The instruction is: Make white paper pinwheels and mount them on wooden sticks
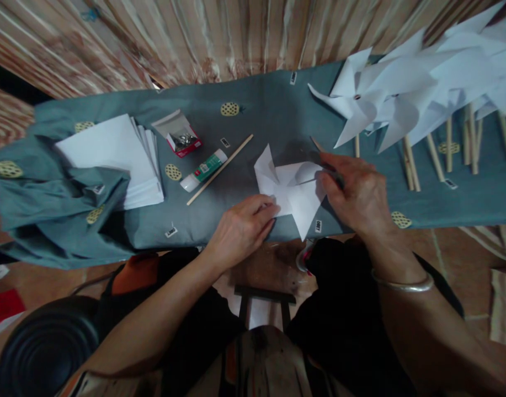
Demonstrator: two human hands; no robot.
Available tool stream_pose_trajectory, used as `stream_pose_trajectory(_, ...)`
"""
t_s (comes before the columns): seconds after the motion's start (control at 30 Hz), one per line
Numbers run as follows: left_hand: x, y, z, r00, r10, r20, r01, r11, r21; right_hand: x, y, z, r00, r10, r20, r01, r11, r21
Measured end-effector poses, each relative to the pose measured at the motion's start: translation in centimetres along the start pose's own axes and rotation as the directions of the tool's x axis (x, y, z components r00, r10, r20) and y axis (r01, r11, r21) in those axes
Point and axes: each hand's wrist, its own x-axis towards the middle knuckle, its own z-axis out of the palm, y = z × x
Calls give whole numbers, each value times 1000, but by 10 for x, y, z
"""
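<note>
White paper pinwheel blank with cut vanes [283,193] sits on the grey-green patterned cloth [269,110], near its 6 o'clock edge. Left hand [244,223]: fingers together, holding the paper's 8 o'clock edge. Right hand [354,187], at 3 o'clock: fingers clamped on a slim pointed tool [316,144], type unclear; can't tell if they also pinch a vane. Step looks like shaping vanes; next move likely calls for steady left-hand hold, light right-hand touch. Open room at 12 o'clock; thin pale wooden stick [220,170] limits 10, heaped white paper pinwheels [422,82] limit 2.
</note>
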Motion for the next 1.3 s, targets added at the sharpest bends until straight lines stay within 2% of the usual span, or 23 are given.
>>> stream_pose_trajectory(0.13, 1, -6, -5, 997, 37, -75, -37, 999, 8, 0, -1, -8, 995, 97, 15, -98, 992, 82)
stream_pose_trajectory(0.3, 4, -17, -10, 990, 71, -121, -62, 995, 73, -11, -3, -17, 961, 263, 92, -275, 945, 175)
stream_pose_trajectory(0.43, 4, -22, -12, 992, 53, -113, -45, 996, 76, -26, 1, -19, 949, 267, 168, -299, 930, 212)
stream_pose_trajectory(0.57, 2, -10, -11, 989, 74, -130, -65, 995, 70, -37, 0, -16, 941, 279, 190, -315, 928, 198)
stream_pose_trajectory(0.73, -3, 13, -3, 985, 173, -5, -172, 982, 75, -41, -5, -15, 924, 328, 197, -366, 907, 207)
stream_pose_trajectory(0.83, -4, 17, 0, 983, 164, 79, -173, 977, 127, -43, -6, -16, 908, 346, 238, -399, 887, 232)
stream_pose_trajectory(0.97, -3, 15, 2, 986, 136, 95, -150, 975, 166, -44, -8, -18, 908, 328, 262, -390, 891, 234)
stream_pose_trajectory(1.17, -4, 18, 1, 987, 157, 44, -162, 973, 162, -42, -7, -25, 943, 292, 160, -320, 928, 193)
stream_pose_trajectory(1.3, -4, 19, -2, 990, 134, 54, -141, 976, 169, -42, -3, -27, 981, 147, 124, -179, 934, 310)
